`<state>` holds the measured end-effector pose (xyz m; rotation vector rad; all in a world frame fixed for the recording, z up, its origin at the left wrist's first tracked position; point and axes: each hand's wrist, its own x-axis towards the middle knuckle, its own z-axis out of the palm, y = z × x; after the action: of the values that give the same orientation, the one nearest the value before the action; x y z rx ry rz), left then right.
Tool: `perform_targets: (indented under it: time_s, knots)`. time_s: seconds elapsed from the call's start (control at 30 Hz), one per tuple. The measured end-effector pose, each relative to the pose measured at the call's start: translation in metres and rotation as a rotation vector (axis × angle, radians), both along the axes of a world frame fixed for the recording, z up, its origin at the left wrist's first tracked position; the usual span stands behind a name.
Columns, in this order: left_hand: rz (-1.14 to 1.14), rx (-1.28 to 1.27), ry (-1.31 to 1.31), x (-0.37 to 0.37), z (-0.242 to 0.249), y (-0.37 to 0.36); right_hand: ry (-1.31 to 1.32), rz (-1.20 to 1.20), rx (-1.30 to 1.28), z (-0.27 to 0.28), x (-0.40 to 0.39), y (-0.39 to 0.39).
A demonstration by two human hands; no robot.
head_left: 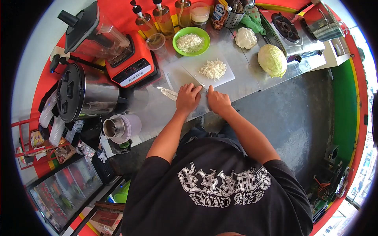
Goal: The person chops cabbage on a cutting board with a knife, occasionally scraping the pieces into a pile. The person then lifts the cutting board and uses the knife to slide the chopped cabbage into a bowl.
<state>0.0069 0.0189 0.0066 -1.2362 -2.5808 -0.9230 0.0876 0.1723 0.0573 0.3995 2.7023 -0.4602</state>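
My left hand (188, 98) lies palm down on the near end of a white cutting board (189, 65), fingers curled over a pale cabbage piece (167, 93) that sticks out to the left. My right hand (218, 101) is closed beside it, almost touching, around what looks like a knife handle. A thin knife blade (202, 87) shows between the two hands. Farther up the board lies a pile of shredded cabbage (213, 69).
A green bowl (204, 46) of shreds sits behind the board. A cabbage head (272, 60) and a cut chunk (246, 37) lie right, by a gas stove (287, 29) and pot (323, 23). A red blender (126, 67), steel cooker (84, 92) and bottles (163, 17) stand left.
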Motion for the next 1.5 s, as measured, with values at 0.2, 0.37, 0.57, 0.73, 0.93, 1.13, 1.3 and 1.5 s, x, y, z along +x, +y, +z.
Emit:
perform_targets:
  time_s: [0.2,0.37,0.57,0.73,0.93,1.13,1.3,1.5]
  knots:
    - [0.007,-0.006,0.012,0.0,0.0,0.0,-0.02,0.03,0.002,0.014,0.0,0.003]
    - [-0.003,0.005,-0.017,-0.003,0.002,0.0,-0.014,-0.024,0.009,0.005,0.017,-0.002]
    - [-0.009,0.008,-0.021,-0.003,0.001,0.001,0.0,0.004,0.003,0.009,-0.001,0.001]
    - [0.004,0.034,0.0,-0.002,0.001,0.0,-0.067,0.018,-0.008,0.014,0.007,-0.004]
    - [-0.016,0.03,-0.012,-0.003,0.002,-0.001,-0.01,-0.03,0.001,0.004,0.001,-0.003]
    - [0.021,0.047,0.028,-0.002,0.0,0.001,-0.024,0.04,0.007,0.014,-0.006,0.0]
    - [0.018,0.049,-0.025,-0.003,0.003,0.0,-0.071,-0.048,-0.013,0.007,0.006,-0.01]
    - [0.019,0.077,0.003,-0.002,0.004,0.002,-0.015,0.004,-0.008,0.002,-0.014,-0.008]
